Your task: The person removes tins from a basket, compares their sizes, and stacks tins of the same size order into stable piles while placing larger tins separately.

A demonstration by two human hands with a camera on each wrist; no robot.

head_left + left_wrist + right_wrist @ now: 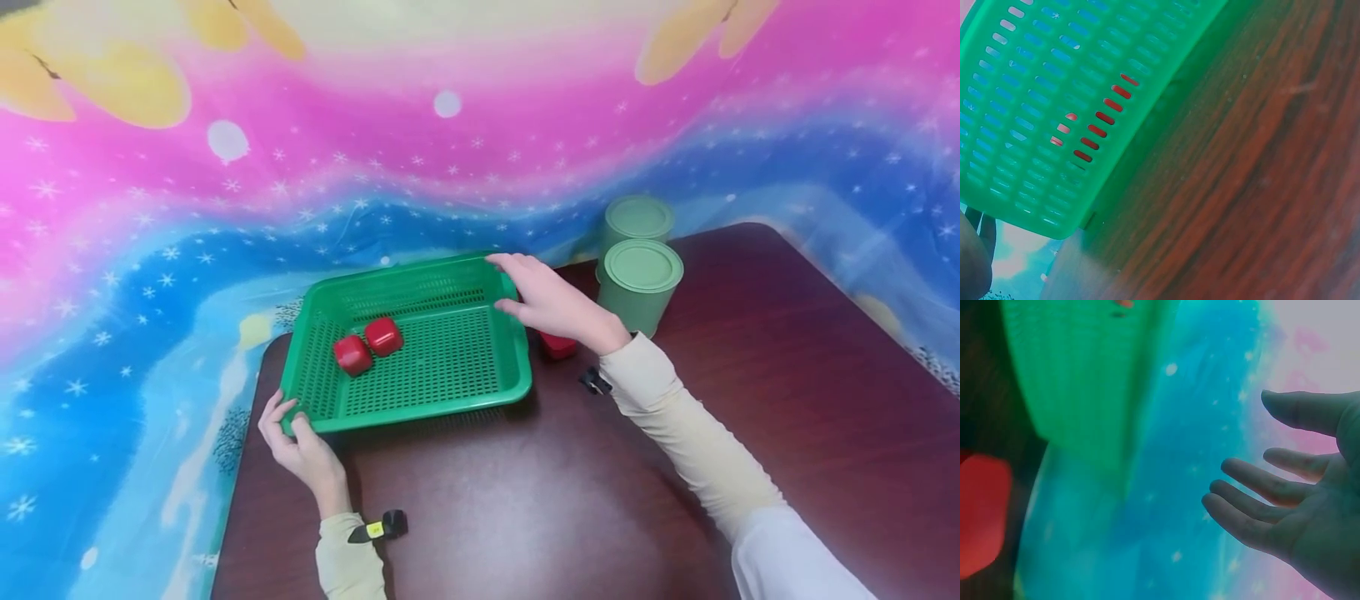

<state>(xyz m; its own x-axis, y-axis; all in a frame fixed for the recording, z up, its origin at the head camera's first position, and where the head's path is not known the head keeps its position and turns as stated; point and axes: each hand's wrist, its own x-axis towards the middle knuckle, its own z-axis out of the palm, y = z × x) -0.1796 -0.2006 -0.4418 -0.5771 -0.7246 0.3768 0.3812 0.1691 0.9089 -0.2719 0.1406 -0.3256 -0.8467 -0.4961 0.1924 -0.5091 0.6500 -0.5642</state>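
A green perforated plastic basket [431, 410] sits on the table, with two red rounded cubes [352, 356] side by side in its left half. At its near left corner my left hand [306, 460] holds the rim, thumb on the front edge and fingers round the side. My right hand [555, 304] hovers by the basket's right end, overlapping the rim in the head view. The right wrist view shows that hand [1297, 506] with spread, relaxed fingers, holding nothing. A third red piece [557, 345] lies outside the basket, partly hidden below the right hand.
Two pale green lidded canisters [639, 287] stand one behind the other at the back, right of the basket. The dark wooden table [787, 375] extends to the right and front. A colourful patterned cloth [480, 142] hangs behind its back edge.
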